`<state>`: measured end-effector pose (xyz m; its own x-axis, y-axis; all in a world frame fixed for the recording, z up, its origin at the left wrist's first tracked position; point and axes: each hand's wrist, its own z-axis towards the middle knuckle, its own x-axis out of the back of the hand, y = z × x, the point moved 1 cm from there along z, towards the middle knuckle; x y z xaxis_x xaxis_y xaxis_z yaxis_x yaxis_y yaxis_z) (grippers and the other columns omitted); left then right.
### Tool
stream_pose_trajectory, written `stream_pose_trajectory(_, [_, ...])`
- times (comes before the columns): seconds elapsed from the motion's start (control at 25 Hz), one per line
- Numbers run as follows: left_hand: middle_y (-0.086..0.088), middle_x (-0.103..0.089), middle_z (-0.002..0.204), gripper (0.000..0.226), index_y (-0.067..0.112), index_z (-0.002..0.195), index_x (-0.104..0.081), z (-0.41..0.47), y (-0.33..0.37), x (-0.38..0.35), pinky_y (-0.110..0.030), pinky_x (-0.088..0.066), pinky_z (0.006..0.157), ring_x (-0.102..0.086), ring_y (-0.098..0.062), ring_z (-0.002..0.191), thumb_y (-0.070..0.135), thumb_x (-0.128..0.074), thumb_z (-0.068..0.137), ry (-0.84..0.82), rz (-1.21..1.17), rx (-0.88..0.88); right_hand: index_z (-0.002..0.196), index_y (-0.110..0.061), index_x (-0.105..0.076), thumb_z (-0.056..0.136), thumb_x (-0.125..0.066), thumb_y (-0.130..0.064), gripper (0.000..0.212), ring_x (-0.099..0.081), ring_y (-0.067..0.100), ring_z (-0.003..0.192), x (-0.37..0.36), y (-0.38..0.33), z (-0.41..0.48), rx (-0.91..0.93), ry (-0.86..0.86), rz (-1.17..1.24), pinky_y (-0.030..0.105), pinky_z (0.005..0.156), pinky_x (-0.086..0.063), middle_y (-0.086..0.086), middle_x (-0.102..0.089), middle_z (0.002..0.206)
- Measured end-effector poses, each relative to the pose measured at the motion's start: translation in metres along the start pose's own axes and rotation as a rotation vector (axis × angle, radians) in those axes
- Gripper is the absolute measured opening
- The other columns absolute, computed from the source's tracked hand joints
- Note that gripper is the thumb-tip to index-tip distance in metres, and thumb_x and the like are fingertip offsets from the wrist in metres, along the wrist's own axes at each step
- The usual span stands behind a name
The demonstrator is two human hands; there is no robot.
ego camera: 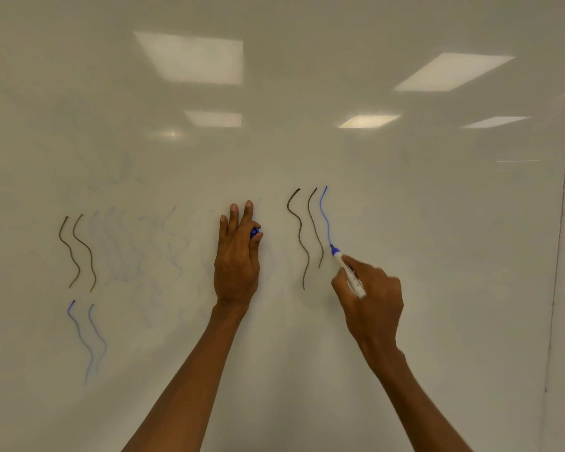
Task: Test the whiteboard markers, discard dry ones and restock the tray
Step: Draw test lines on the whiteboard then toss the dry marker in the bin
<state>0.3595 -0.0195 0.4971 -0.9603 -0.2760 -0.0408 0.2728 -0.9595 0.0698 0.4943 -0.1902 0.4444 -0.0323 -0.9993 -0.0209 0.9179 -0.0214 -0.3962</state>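
Head view: nearest to me, two bare arms come up from the bottom edge, well apart low down and closer together higher up. The left hand (237, 256) is in the middle with its back to me, its long fingers pointing straight up against the whiteboard (437, 223). Its thumb pinches a small blue cap (255, 231) against the side of the first finger.

The right hand (371, 298) is to the right and a bit lower, apart from the left one. Its fingers are curled round a marker (349, 275), a thin round stick with a white body and a blue front end. The marker leans up and to the left. Its tip touches the board at the bottom end of a bright blue wavy line (323, 213).

Just left of that line are two dark wavy lines (299, 236), between the two hands. Far to the left are two more dark lines (69, 252), and under them are two pale blue lines (79, 334). Between those and the left hand the board has faint, smeared blue marks (137, 249).

The board is smooth, shiny and off-white, and it fills nearly all I can see. There is lots of bare room above the hands and to the right of the marker. A thin straight edge (561, 223) runs from top to bottom near the right side. Bright shapes of ceiling lights (190, 57) shine in the top part.
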Motion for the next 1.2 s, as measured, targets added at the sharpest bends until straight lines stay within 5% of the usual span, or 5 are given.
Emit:
stream_pose_trajectory(0.2, [0.004,-0.029,0.156,0.047,0.003,0.146,-0.042,-0.002,-0.001,0.001,-0.036,-0.024,0.122,-0.009,-0.003,0.151,0.028,-0.038,0.106,-0.003,0.01,-0.009,0.101,-0.022,-0.076,0.085,-0.056,-0.038,0.03,-0.051,0.008,0.056,0.01,0.0,-0.053,-0.097,-0.06,0.003,0.034,0.062,-0.047,-0.013,-0.061,0.065])
stream_pose_trajectory(0.4, [0.002,-0.028,0.156,0.048,0.004,0.146,-0.043,-0.004,0.0,0.001,-0.033,-0.021,0.123,-0.007,-0.002,0.151,0.031,-0.036,0.107,-0.017,-0.006,0.019,0.107,-0.027,-0.072,0.086,-0.06,-0.033,0.025,-0.056,0.007,0.07,0.009,-0.013,-0.002,-0.168,0.01,0.187,0.02,0.073,-0.042,-0.016,-0.065,0.079])
stream_pose_trajectory(0.76, [0.0,-0.033,0.156,0.047,0.004,0.146,-0.043,-0.001,-0.003,0.0,-0.041,-0.025,0.123,-0.012,-0.006,0.152,0.029,-0.036,0.107,-0.033,-0.026,-0.003,0.115,-0.021,-0.071,0.091,-0.061,-0.024,0.026,-0.062,0.014,0.078,-0.011,-0.019,0.08,-0.016,0.058,0.188,0.043,0.074,-0.052,-0.005,-0.073,0.093])
stream_pose_trajectory(0.92, [-0.002,-0.032,0.156,0.049,0.004,0.147,-0.043,-0.003,-0.004,0.001,-0.039,-0.022,0.123,-0.011,-0.007,0.152,0.031,-0.035,0.107,-0.043,-0.026,0.001,0.114,-0.021,-0.072,0.088,-0.065,-0.024,0.027,-0.057,0.012,0.073,-0.005,-0.001,0.045,0.039,0.008,0.047,0.036,0.072,-0.046,-0.006,-0.071,0.087])
stream_pose_trajectory(1.2, [-0.012,-0.044,0.152,0.032,0.005,0.13,-0.055,0.001,-0.007,-0.002,-0.045,-0.022,0.123,-0.029,-0.03,0.149,0.021,-0.045,0.105,-0.045,-0.065,-0.085,0.107,-0.026,-0.074,0.086,-0.06,-0.033,0.027,-0.056,0.009,0.066,0.011,0.016,-0.054,-0.221,-0.076,0.104,0.039,0.062,-0.052,-0.014,-0.066,0.075])
